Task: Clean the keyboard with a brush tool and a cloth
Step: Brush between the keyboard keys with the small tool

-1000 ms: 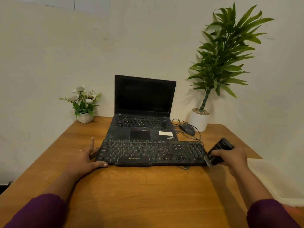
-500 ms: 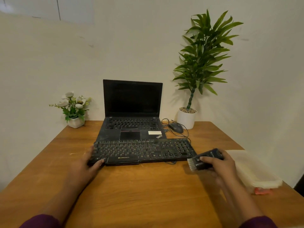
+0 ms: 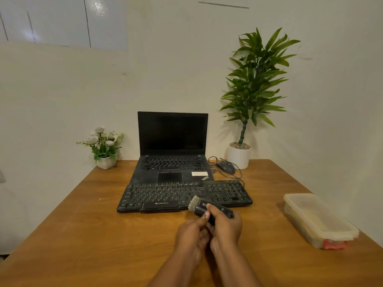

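Your left hand (image 3: 191, 235) pinches the near side of the brush (image 3: 199, 207) while your right hand (image 3: 226, 226) has its fingers (image 3: 209, 209) clenched round the handle. The bristles point toward 11 o'clock, at the front edge of the keyboard (image 3: 165, 193), which lies at 12 on the desk (image 3: 103, 235). A plastic box (image 3: 319, 220) sits at 2. Beyond the keyboard stands an open laptop (image 3: 172, 137).

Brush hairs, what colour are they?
The bristles are pale grey on the black brush, seen best in the head view.
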